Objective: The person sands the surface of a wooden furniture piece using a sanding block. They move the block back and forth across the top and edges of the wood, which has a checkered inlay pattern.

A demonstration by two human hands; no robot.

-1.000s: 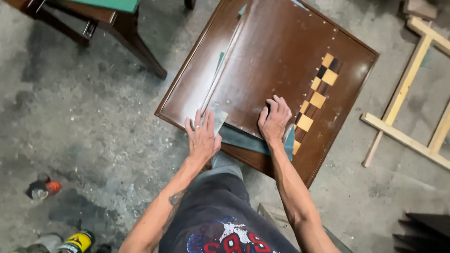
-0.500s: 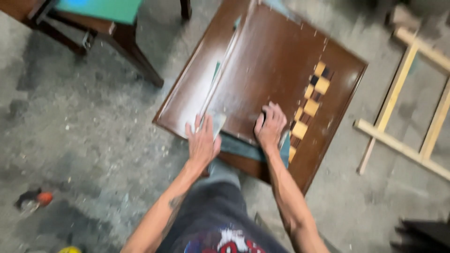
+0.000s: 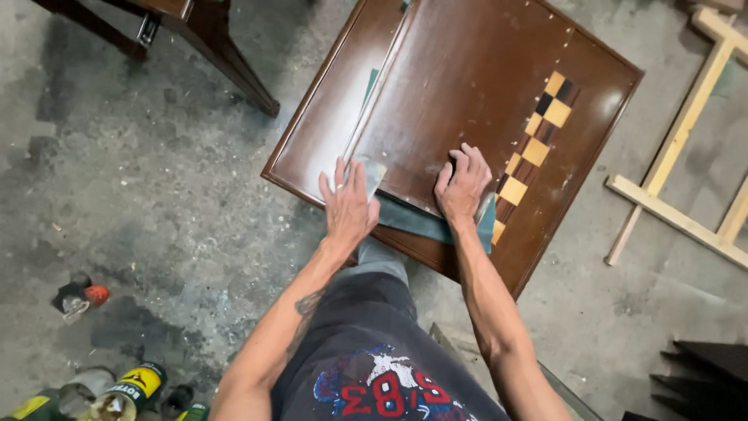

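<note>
Brown tabletop [image 3: 467, 78]: glossy, checkered inlay strip, lying low over the floor.
Panel [image 3: 452, 101]: dark board atop it, green cloth [image 3: 413, 218] beneath.
Left hand [image 3: 348, 204]: flat, fingers together, pressing the panel's near corner.
Right hand [image 3: 463, 187]: fingers curled, pressing the panel's edge.
Floor [image 3: 140, 179]: stained concrete; pale wooden frame [image 3: 686, 140] right, cans [image 3: 125, 387] near-left.

Both arms bare to above the elbow, no sleeves in view. Left forearm has a dark tattoo on its inner side, design too small to read. Left hand [image 3: 347, 206] and right hand [image 3: 463, 187] bare, no gloves, rings or watch visible. Dark grey T-shirt with red, white and blue chest print. Grey trousers.
</note>
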